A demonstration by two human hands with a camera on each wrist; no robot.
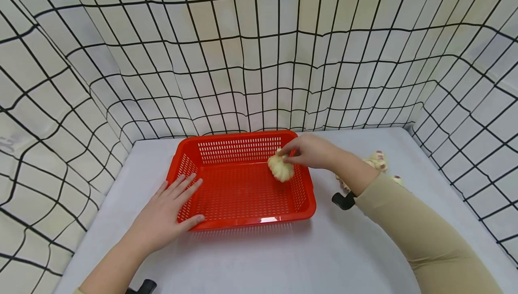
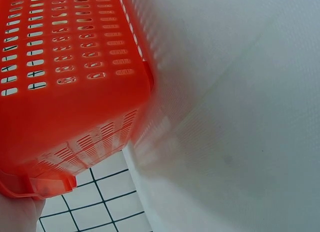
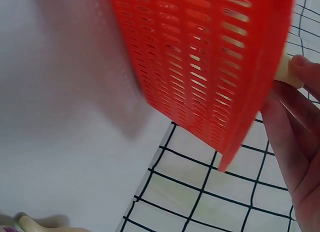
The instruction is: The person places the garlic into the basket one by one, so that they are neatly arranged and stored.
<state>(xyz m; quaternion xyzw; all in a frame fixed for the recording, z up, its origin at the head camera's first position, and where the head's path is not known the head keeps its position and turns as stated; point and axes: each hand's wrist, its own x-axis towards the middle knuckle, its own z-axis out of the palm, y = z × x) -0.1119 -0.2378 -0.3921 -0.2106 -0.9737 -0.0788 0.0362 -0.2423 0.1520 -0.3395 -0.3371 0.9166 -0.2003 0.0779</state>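
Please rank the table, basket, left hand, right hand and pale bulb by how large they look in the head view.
1. Table
2. Basket
3. Left hand and right hand: posed differently, too close to rank surely
4. Pale bulb

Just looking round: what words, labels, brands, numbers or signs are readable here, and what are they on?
Nothing can be read.
Faint grey marks, far left on the white wall: too blurred to tell whether they are lettering.
Red marks on the pale pieces near the right sleeve: too small to read, if writing at all.
Red basket, pale bulb: none visible.
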